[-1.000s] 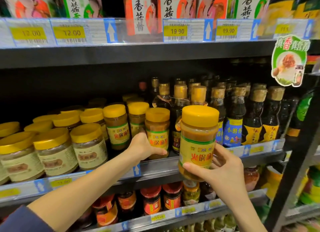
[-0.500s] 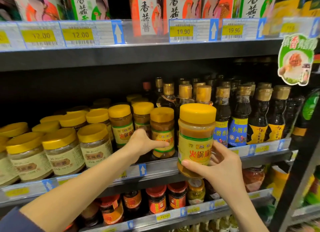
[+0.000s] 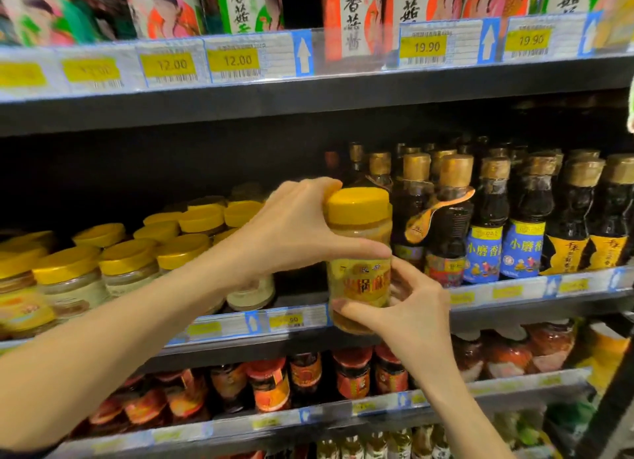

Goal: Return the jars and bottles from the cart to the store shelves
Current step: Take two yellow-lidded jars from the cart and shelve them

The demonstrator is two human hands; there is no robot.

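Closest to you are your two hands, and both are on one jar point(image 3: 358, 266). Your right grip point(image 3: 408, 307) pinches the jar low down, with the thumb in front and the fingers behind, so it takes the weight. Your left grip point(image 3: 295, 232) wraps the top, with fingers curled over the yellow lid point(image 3: 356, 203) and the thumb across the front. I think you hold both ends so the jar does not tip.

The jar is in the air, right in front of the edge of the middle shelf point(image 3: 514, 292). Its bottom hangs lower than that edge, so it is not on the shelf yet.

Just past the jar, under your left hand, there is a dark gap point(image 3: 302, 287) on the shelf. It sits between the pale jars and the dark bottles. That looks like the spot for your jar. You need to lift it a little to get over the edge.

Left of the gap stand the yellow-lidded jars point(image 3: 127, 256). I count about ten lids, but the back ones are dark and blurry, so I am not sure. Right of the gap stand dark bottles point(image 3: 487, 225) with gold caps. I count six in the front row. There are more behind, too dark to count.

Up high, the top shelf edge point(image 3: 308, 91) has four price tags you can read: two say 12.00 and two say 19.90.
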